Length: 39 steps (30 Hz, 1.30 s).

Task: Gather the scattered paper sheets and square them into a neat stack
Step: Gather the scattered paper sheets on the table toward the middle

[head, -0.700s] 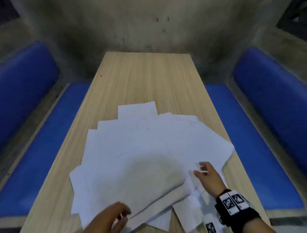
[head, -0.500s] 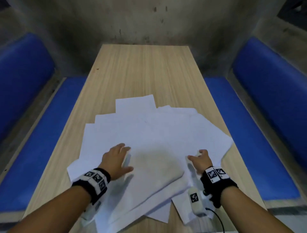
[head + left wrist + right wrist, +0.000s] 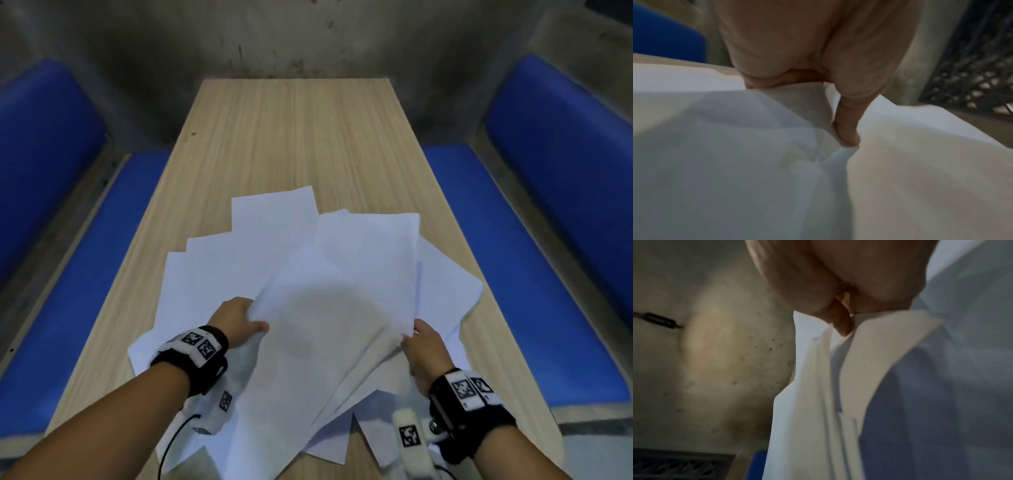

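White paper sheets (image 3: 301,274) lie in a messy fan on the near part of the wooden counter (image 3: 294,137). Some corners poke out to the left, some to the right, and one sheet sticks out toward the far end.

The left hand (image 3: 236,322) pinches the left edge of the top bunch (image 3: 335,308), thumb on top. The right hand (image 3: 423,346) pinches the right edge, thumb against the paper. Both have a grip on that bunch and hold it up a little off the rest.

I think this is the gathering step. The bunch's long side runs away from the person and leans a bit to the right. Next, the loose sheets below need pulling in under it, then turning until all edges match.
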Each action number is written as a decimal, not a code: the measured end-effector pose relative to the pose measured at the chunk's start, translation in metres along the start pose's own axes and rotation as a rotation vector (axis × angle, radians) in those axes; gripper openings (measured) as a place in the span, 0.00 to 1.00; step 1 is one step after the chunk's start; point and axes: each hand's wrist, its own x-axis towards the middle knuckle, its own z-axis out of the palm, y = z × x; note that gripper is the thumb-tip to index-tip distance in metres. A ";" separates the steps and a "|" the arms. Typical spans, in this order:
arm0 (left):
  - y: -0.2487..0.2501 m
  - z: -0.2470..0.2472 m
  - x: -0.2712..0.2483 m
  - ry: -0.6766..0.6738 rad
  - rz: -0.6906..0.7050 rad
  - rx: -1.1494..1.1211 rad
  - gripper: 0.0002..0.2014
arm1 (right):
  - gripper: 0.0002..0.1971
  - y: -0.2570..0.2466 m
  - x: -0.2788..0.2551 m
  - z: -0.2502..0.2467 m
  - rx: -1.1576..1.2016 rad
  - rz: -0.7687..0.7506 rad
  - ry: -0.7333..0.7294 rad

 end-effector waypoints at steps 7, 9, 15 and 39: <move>-0.032 -0.024 0.018 0.206 -0.183 0.056 0.25 | 0.14 0.025 -0.021 0.002 -0.017 0.041 -0.020; -0.030 -0.023 0.020 0.155 -0.174 0.142 0.24 | 0.16 0.027 -0.023 0.011 -0.032 0.054 -0.032; -0.017 -0.026 0.018 0.098 -0.065 -0.070 0.15 | 0.11 0.028 -0.026 0.020 -0.006 0.058 -0.026; -0.076 0.028 -0.044 0.420 -0.353 -1.151 0.20 | 0.14 -0.006 -0.023 -0.052 0.001 -0.216 -0.001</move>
